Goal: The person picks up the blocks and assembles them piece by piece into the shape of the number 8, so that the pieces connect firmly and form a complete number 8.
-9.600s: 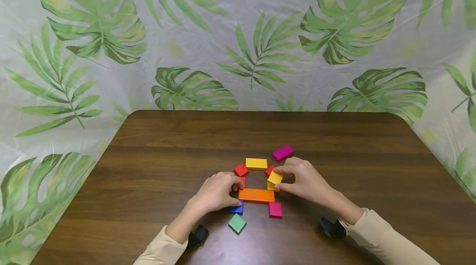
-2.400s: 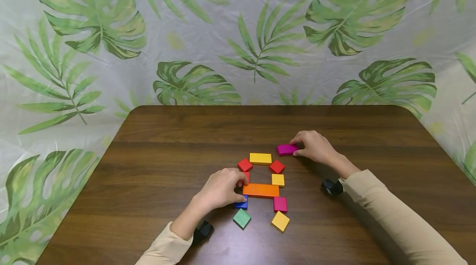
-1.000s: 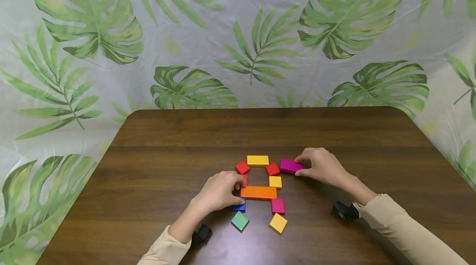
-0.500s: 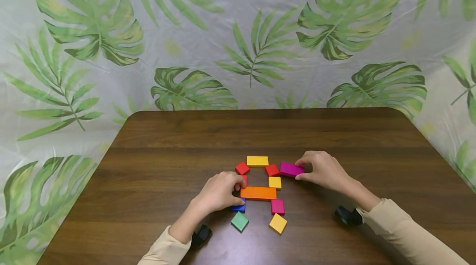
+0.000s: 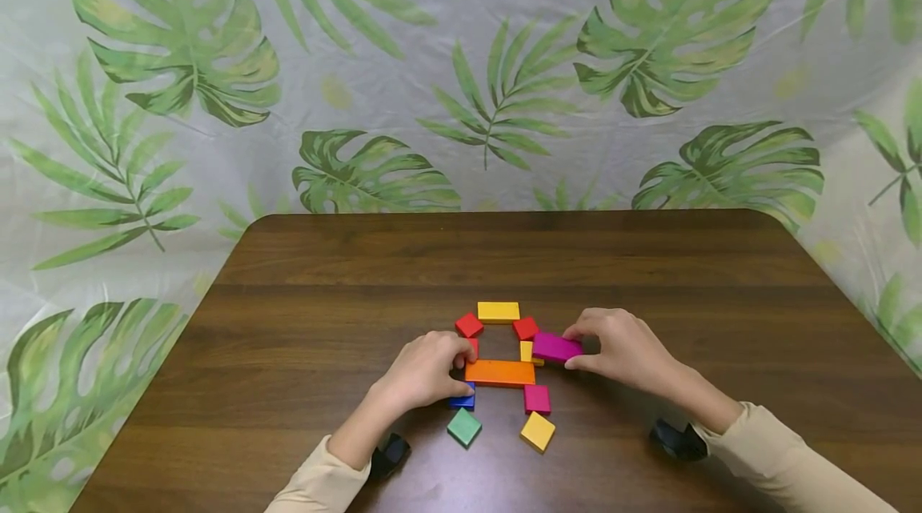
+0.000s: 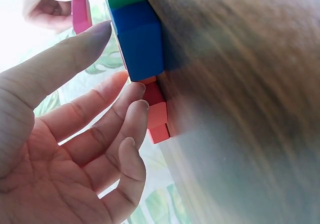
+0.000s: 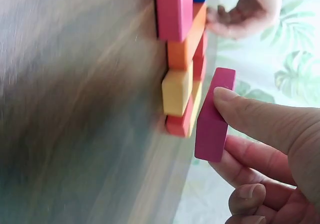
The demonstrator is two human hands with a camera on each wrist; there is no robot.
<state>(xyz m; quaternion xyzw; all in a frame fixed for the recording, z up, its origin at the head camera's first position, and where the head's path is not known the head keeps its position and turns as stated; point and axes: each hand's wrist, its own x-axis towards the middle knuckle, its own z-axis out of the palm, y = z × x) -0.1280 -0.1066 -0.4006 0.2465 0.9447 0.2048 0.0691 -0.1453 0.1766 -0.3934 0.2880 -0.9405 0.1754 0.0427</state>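
Note:
My right hand (image 5: 615, 345) pinches a purple rectangular block (image 5: 557, 347) between thumb and fingers. The block is held off the table in the right wrist view and partly covers a small yellow block (image 5: 527, 350). My left hand (image 5: 425, 369) rests loosely at the ring's left side, its thumb by a blue block (image 6: 140, 42) and its fingertips at a red block (image 5: 473, 347). Closing the ring are a long orange block (image 5: 500, 373) in front, a long yellow block (image 5: 498, 311) behind, and red blocks at the two back corners, left (image 5: 469, 326) and right (image 5: 526, 327).
Below the orange block lies a pink square block (image 5: 536, 398) on the right. Nearer the front are a green block (image 5: 464, 427) and a yellow block (image 5: 538, 432), both turned cornerwise. The brown wooden table (image 5: 324, 257) meets a leaf-print cloth (image 5: 490, 97) at its back.
A yellow block now lies at the front right. My right hand took the purple block from the back right, brought it nearer, and has just moved it left over the small yellow block. Left hand stays.

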